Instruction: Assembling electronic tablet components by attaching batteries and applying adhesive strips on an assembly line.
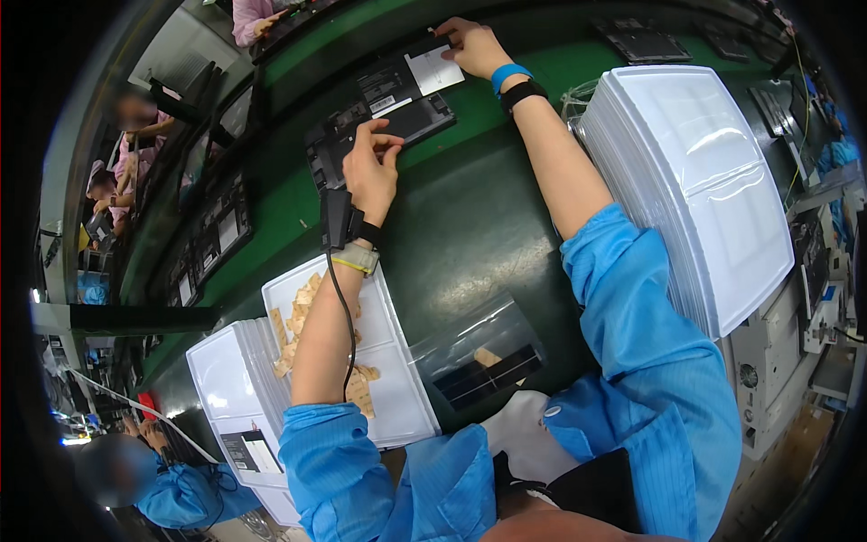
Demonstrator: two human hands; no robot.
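Observation:
At the far side, my right hand (473, 51) pinches the right end of a flat black battery pack (388, 81) that carries a white panel (435, 69). The pack lies tilted over the far edge of an open black laptop base (417, 123), which rests on the green work surface. My left hand (368, 173) hovers at the near left side of that base. Its fingers are bent and apart, with nothing visible between them. Part of the base is hidden behind this hand.
A tall stack of white plastic trays (722, 172) stands at my right. Under my left forearm, a white tray (402, 361) holds tan paper pieces (298, 312). Clear film with black strips (483, 361) lies near me. More laptop bases (212, 239) line the green belt (271, 203). Co-workers sit at left.

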